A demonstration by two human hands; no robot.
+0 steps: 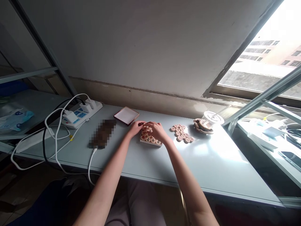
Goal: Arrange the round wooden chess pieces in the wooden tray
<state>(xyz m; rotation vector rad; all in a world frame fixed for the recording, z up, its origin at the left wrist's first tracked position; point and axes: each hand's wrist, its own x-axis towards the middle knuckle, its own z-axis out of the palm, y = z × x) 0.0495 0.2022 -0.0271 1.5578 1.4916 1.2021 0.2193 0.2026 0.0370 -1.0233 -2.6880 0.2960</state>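
A small white box [150, 142] holding several round wooden chess pieces sits on the grey table [211, 163]. My left hand [134, 128] rests at the box's far left corner, fingers curled against it. My right hand [158, 131] lies over the box's top, fingertips down on the pieces inside. Whether either hand pinches a piece is hidden. A loose cluster of several more wooden pieces [182, 133] lies on the table just right of my right hand.
The box lid [126, 115] lies upside down behind my left hand. A blurred phone [102, 133] with a white cable lies to the left, and a power strip [81, 114] with plugs beyond. A lidded plastic cup [207, 122] stands at the right near the window.
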